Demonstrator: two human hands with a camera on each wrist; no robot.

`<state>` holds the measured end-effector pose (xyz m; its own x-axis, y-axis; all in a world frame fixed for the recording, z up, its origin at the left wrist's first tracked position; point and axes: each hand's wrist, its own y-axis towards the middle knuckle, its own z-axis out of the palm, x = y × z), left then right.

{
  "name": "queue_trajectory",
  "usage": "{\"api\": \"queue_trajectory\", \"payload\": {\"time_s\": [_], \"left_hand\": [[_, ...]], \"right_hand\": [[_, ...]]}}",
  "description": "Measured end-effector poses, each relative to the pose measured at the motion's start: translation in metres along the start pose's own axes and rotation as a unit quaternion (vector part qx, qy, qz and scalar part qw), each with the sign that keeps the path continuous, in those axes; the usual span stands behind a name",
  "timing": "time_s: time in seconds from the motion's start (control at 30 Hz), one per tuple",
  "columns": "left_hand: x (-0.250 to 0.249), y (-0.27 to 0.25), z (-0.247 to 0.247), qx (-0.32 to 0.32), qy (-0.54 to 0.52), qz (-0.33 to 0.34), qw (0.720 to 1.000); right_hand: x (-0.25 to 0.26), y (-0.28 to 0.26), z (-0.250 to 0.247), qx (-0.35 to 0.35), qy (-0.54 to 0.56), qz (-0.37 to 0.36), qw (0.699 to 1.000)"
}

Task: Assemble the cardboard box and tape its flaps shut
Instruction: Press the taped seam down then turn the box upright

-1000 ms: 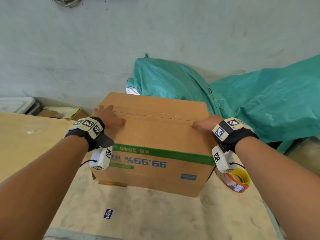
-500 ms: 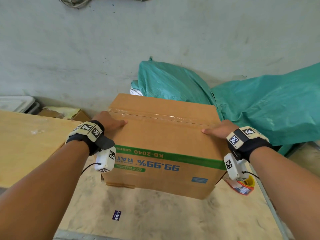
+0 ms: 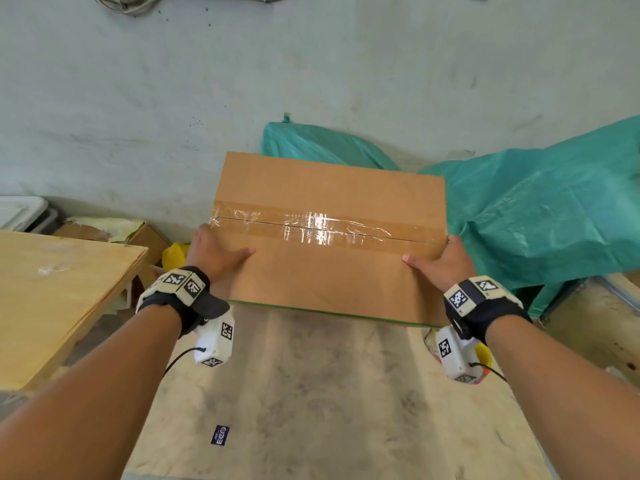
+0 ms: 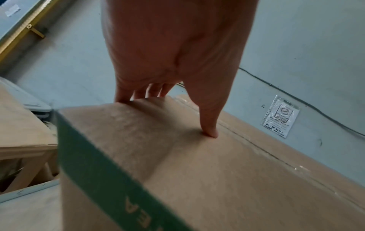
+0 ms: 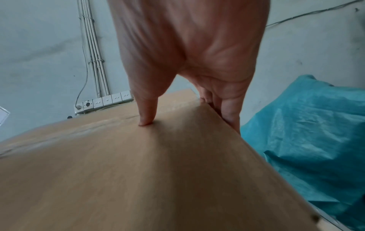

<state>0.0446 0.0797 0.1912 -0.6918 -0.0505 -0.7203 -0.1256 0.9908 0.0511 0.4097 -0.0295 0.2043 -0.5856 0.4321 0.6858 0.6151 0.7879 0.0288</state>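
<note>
A brown cardboard box [image 3: 329,268] is held up off the table, its taped face turned toward me. Clear tape [image 3: 322,225] runs along the centre seam between the two flaps. My left hand [image 3: 216,252] grips the box's left edge, thumb on the taped face and fingers round the side, as the left hand [image 4: 177,78] shows in its wrist view. My right hand [image 3: 440,261] grips the right edge the same way, thumb pressing the cardboard box [image 5: 138,171]. A green printed band [image 4: 102,175] runs along one side wall.
A tape dispenser with a yellow core [image 3: 483,362] lies on the sandy table [image 3: 311,410] behind my right wrist. A wooden board [image 3: 59,289] lies to the left, a teal tarp [image 3: 536,216] to the right, and a grey wall [image 3: 242,81] behind.
Both hands have lifted the box and tipped it toward me, so the taped face now shows instead of the printed green side. The hands keep their grip on the edges.
</note>
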Motion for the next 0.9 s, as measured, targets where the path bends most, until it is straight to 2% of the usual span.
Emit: {"api": "queue_trajectory", "payload": {"time_s": [0.17,0.4,0.57,0.67,0.77,0.9], "left_hand": [[0.008,-0.006,0.002,-0.006,0.007,0.004,1.000],[-0.002,-0.009,-0.014,0.067,0.051,-0.031,0.996],[-0.011,-0.001,-0.022,0.014,-0.065,-0.003,0.998],[-0.016,0.000,-0.026,0.001,-0.044,-0.019,0.999],[-0.018,-0.001,-0.028,-0.006,0.004,-0.034,0.999],[-0.023,0.000,-0.029,-0.005,0.010,-0.034,0.999]], "right_hand": [[-0.008,-0.002,0.001,0.012,0.007,0.004,1.000],[-0.004,0.005,-0.011,0.034,0.016,0.013,0.999],[0.008,0.014,-0.026,0.016,0.038,0.038,0.998],[0.013,0.015,-0.033,-0.024,0.049,0.028,0.998],[0.014,0.015,-0.033,-0.029,0.039,-0.007,0.999],[0.013,0.014,-0.032,-0.045,0.028,-0.030,0.998]]}}
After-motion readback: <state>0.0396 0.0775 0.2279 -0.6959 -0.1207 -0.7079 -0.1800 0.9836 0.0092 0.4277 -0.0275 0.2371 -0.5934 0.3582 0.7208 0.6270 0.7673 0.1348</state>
